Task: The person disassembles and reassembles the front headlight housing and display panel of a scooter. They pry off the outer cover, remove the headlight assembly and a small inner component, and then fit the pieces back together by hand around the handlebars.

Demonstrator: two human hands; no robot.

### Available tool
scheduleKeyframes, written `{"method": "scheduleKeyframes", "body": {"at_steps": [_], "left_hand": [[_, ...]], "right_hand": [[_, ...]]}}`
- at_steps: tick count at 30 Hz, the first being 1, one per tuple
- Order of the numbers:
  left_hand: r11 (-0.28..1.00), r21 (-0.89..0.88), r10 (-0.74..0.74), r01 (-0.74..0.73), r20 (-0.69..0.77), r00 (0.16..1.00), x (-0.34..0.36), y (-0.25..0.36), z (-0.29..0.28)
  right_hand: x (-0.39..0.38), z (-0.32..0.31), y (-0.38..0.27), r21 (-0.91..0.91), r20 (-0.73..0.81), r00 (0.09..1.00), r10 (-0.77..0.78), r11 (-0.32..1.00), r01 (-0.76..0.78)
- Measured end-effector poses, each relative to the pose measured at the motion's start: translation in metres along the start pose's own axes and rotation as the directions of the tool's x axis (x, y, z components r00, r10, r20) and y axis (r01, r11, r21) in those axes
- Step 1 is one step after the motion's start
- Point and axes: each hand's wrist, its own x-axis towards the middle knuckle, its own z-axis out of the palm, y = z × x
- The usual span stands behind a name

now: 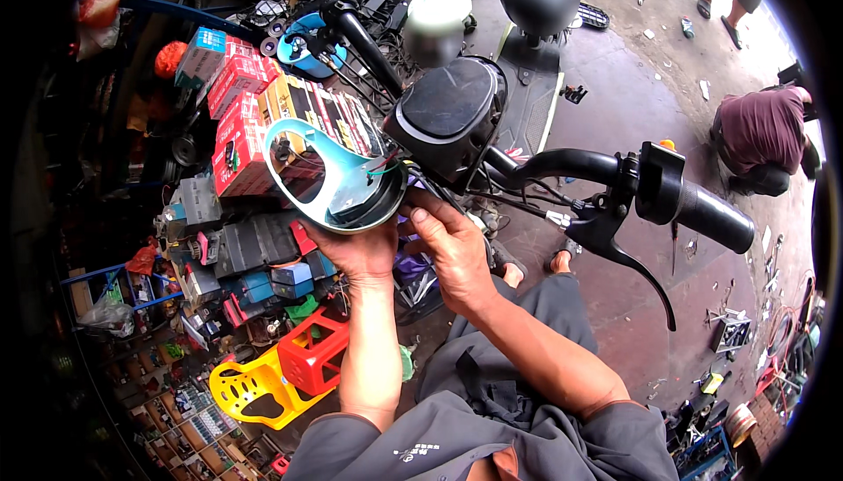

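Observation:
My left hand (358, 251) is closed under a light blue plastic cover (347, 174), gripping its lower edge. The cover has a large oval opening on its left side and a round black part (373, 200) seated in its lower right. Thin red and green wires (383, 166) show above that black part. Close by, my right hand (452, 248) has its fingers curled and thumb pressed in at the cover's right rim; whatever lies between them is hidden. Just beyond the cover is the black dashboard housing (446, 104) of a scooter, apart from it.
The scooter's handlebar carries a black right grip (716, 218), brake lever (645, 279) and left grip (351, 29). Red boxes (239, 143) are stacked at left. A red stool (316, 349) and yellow plastic seat (250, 391) stand below. A person (762, 134) crouches at right.

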Motion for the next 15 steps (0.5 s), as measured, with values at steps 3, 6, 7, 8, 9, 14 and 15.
{"method": "scheduleKeyframes", "body": {"at_steps": [3, 6, 7, 8, 9, 14, 15], "left_hand": [[0.996, -0.077, -0.028, 0.036, 0.092, 0.995, 0.003, -0.001, 0.000], [1.000, 0.010, -0.008, 0.007, 0.018, 1.000, 0.003, -0.003, 0.005], [1.000, 0.015, 0.003, -0.003, 0.006, 1.000, 0.003, -0.003, 0.005], [1.000, 0.021, 0.013, -0.013, -0.005, 1.000, 0.001, -0.002, 0.005], [0.999, 0.027, 0.024, -0.024, -0.017, 1.000, 0.000, -0.002, 0.004], [0.847, 0.488, 0.248, -0.213, -0.008, 0.969, -0.009, 0.005, -0.007], [0.819, 0.525, 0.262, -0.231, 0.015, 0.965, -0.011, 0.006, -0.010]], "right_hand": [[-0.002, 0.003, 0.005, -0.094, -0.020, 0.994, -0.110, 0.990, 0.107], [-0.003, 0.004, 0.007, -0.195, -0.051, 0.979, -0.196, 0.964, 0.183], [-0.003, 0.005, 0.007, -0.213, -0.064, 0.976, -0.209, 0.958, 0.191], [-0.003, 0.005, 0.006, -0.232, -0.075, 0.972, -0.222, 0.952, 0.199], [-0.003, 0.005, 0.005, -0.206, -0.071, 0.983, -0.171, 0.966, 0.153], [0.002, -0.011, 0.012, -0.048, -0.118, 0.992, 0.051, 0.997, -0.057], [0.003, -0.016, 0.012, -0.040, -0.143, 0.986, 0.083, 0.995, -0.090]]}}
